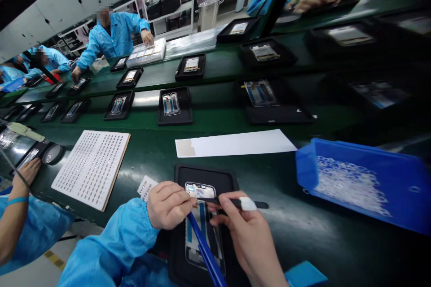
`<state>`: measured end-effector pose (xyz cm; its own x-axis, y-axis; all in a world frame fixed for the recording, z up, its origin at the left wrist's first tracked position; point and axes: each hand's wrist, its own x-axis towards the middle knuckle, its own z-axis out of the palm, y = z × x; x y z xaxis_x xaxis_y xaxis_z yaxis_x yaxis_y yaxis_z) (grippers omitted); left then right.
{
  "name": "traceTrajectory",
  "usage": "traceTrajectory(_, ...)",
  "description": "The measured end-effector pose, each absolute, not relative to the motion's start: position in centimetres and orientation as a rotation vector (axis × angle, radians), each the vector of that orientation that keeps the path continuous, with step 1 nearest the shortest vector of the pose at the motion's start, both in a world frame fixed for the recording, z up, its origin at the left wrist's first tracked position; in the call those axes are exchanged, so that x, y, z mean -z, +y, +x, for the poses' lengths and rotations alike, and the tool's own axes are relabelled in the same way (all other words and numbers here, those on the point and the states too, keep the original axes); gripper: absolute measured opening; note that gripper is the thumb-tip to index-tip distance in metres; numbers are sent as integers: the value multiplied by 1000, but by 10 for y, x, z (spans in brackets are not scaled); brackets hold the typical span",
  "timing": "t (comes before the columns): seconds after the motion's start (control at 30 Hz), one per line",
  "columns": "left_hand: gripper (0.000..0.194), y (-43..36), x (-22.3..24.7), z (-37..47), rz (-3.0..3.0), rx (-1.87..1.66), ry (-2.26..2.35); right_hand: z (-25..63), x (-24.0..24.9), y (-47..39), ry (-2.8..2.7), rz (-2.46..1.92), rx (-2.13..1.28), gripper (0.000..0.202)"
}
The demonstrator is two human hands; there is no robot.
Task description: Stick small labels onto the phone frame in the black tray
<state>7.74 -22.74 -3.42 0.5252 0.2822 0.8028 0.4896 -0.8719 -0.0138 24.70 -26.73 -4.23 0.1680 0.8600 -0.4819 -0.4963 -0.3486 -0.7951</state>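
My left hand (170, 206) is closed, thumb and finger pinched together, above the upper left of a phone body. From behind its knuckles sticks out a small white strip with dark marks (147, 186), which it appears to grip. My right hand (244, 228) pinches black tweezers (259, 205) wrapped with white tape, their tips pointing left at my left fingertips. Below both hands the open phone body (195, 244) lies in a black tray (178, 264). A long blue rod-like thing (207, 249) slants across it, its upper end by my left fingers; whether they hold it I cannot tell.
A white board with rows of small pieces (90, 166) lies left, a white paper strip (235, 143) ahead. At right stands a blue bin (404, 188) of white rings. Black trays with phone parts (175, 119) line the green bench. A neighbour's hand (28, 172) is at left.
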Motion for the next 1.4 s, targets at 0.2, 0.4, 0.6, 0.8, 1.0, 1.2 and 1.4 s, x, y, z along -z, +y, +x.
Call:
traceTrajectory(0.2,10,-227,37,79,-2517,1290,-655,247,41,-266,-338,-1259,-1502,53)
traceTrajectory(0.4,9,-226,37,79,-2550,1288,-646,247,43,-266,-325,-1262,-1485,52)
traceTrajectory(0.6,8,-231,45,77,-2748,1420,-930,271,50,-256,-574,-1361,-1322,48)
traceTrajectory(0.8,15,-214,29,78,-3094,1090,-1846,290,64,-232,-1034,-1608,-1260,40)
traceTrajectory(1.0,17,-175,25,95,-3224,304,-2178,283,70,-229,-1161,-1655,-1184,33)
traceTrajectory(1.2,18,-156,32,105,-3389,-13,-1968,284,67,-229,-1133,-1660,-1178,33)
traceTrajectory(1.4,16,-152,30,107,-3432,-179,-1872,284,67,-227,-1110,-1671,-1184,33)
